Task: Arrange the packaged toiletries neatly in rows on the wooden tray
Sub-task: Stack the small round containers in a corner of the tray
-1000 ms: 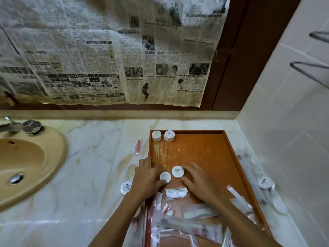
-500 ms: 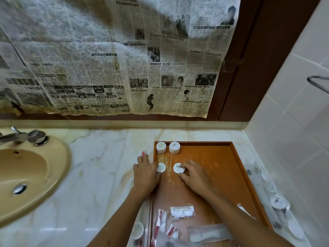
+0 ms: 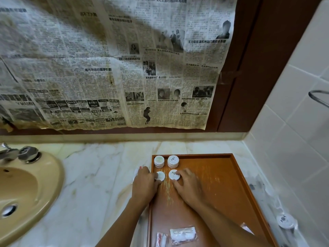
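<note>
Where the marble counter (image 3: 99, 184) meets the tiled corner, a sheet of newspaper (image 3: 114, 65) hangs across the wall above it, and a beige sink (image 3: 26, 189) sits at the left. Beside the right wall lies the wooden tray (image 3: 222, 184). Two stacks of round white packs, one (image 3: 159, 161) at the tray's far left corner and one (image 3: 173, 161) just beside it, stand in a row. Nearer, the left hand (image 3: 145, 184) pinches a round pack (image 3: 160, 175) at the tray's left rim, fingers reaching over the edge, while the right hand (image 3: 188, 182) holds another round pack (image 3: 174, 174) with curled fingertips. A clear sachet (image 3: 182, 234) and a red-and-white packet (image 3: 161, 239), perhaps a toothbrush kit, lie at the tray's near end.
</note>
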A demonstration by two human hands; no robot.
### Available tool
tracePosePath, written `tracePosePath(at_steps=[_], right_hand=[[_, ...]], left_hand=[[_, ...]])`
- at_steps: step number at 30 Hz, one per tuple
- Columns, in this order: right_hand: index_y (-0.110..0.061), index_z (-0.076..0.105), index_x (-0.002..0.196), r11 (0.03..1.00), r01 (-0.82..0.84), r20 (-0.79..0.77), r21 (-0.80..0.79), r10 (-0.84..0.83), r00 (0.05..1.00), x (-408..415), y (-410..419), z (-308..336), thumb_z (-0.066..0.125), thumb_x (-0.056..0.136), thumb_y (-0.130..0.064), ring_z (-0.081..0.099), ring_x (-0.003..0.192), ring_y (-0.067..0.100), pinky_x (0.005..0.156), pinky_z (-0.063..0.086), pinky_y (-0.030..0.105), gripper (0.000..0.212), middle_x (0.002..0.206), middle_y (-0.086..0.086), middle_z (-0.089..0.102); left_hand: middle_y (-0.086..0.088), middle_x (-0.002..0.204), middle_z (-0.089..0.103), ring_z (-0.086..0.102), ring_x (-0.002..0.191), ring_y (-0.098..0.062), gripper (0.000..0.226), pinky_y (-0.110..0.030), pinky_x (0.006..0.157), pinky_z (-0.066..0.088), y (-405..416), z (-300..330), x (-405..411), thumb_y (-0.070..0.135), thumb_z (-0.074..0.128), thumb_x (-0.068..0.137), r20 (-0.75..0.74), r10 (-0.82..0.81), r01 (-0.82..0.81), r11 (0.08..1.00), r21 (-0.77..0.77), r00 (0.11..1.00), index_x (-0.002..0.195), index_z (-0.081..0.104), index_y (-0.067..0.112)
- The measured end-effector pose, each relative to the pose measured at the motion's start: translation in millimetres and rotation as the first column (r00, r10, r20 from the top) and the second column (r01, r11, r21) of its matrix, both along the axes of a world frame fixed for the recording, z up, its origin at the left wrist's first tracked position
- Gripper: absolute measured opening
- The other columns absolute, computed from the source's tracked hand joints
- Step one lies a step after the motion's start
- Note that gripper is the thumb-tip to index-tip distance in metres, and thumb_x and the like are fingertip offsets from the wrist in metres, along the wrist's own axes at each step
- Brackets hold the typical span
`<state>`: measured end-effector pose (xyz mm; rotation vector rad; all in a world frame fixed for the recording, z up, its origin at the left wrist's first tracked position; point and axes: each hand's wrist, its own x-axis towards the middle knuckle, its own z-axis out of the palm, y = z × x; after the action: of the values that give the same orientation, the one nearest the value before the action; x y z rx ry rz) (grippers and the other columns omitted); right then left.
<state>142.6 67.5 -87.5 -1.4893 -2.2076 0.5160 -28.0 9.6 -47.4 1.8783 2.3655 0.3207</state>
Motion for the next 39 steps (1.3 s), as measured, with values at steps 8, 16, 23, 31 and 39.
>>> tracePosePath(at_steps=[8, 16, 23, 31, 39], right_hand=[[-0.027, 0.060, 0.123, 0.998, -0.021, -0.006, 0.053, 0.021, 1.000, -0.4, -1.3, -6.7, 0.055, 0.092, -0.043, 0.050, 0.108, 0.012, 0.093, 0.039, 0.028, 0.036, 0.117, -0.008, 0.055], [-0.028, 0.060, 0.125, 0.998, -0.021, 0.010, 0.055, 0.021, 1.000, 1.9, -2.2, -7.9, 0.053, 0.093, -0.045, 0.048, 0.110, 0.012, 0.095, 0.038, 0.029, 0.037, 0.121, -0.008, 0.055], [-0.030, 0.056, 0.122, 1.000, 0.018, -0.018, 0.005, -0.018, 1.000, 1.3, -3.0, -4.1, 0.051, 0.088, -0.055, 0.049, 0.099, 0.016, 0.084, 0.042, 0.029, 0.042, 0.120, -0.009, 0.047], [-0.026, 0.058, 0.117, 0.997, 0.065, -0.140, -0.039, -0.070, 0.988, 5.8, -10.0, -2.7, 0.051, 0.094, -0.044, 0.051, 0.098, 0.016, 0.078, 0.041, 0.030, 0.030, 0.116, -0.004, 0.051], [-0.020, 0.054, 0.123, 0.969, 0.214, -0.060, -0.125, -0.223, 0.973, -11.2, -36.1, 15.1, 0.056, 0.093, -0.041, 0.053, 0.105, 0.023, 0.092, 0.043, 0.038, 0.037, 0.123, 0.007, 0.048]], left_hand=[[-0.004, 0.105, 0.050, 0.050, 0.103, -0.020, 0.024, -0.030, 0.073, 0.047, 0.1, -5.0, 2.7, 0.030, 0.050, 0.095, 0.057, 0.040, -0.042, 0.999, 0.029, 0.998, 0.106, 0.070, 0.021], [-0.003, 0.100, 0.051, 0.053, 0.095, -0.018, 0.024, -0.030, 0.065, 0.049, -3.3, -13.6, 5.9, 0.030, 0.054, 0.095, 0.160, 0.072, -0.089, 0.991, 0.100, 0.985, 0.099, 0.073, 0.016], [-0.003, 0.100, 0.052, 0.052, 0.101, -0.018, 0.026, -0.030, 0.069, 0.048, -4.1, -15.5, 1.5, 0.036, 0.058, 0.093, 0.244, 0.034, -0.071, 0.987, 0.145, 0.969, 0.103, 0.072, 0.016], [-0.006, 0.087, 0.061, 0.060, 0.081, -0.023, 0.016, -0.033, 0.072, 0.047, -64.5, -4.3, -47.1, 0.017, 0.062, 0.093, 0.340, 0.084, -0.173, 0.955, 0.241, 0.937, 0.100, 0.075, 0.012], [-0.001, 0.084, 0.067, 0.063, 0.079, -0.018, 0.010, -0.031, 0.073, 0.047, -161.0, -11.0, -57.7, 0.014, 0.067, 0.089, 0.382, 0.167, -0.230, 0.965, 0.124, 0.909, 0.095, 0.075, 0.016]])
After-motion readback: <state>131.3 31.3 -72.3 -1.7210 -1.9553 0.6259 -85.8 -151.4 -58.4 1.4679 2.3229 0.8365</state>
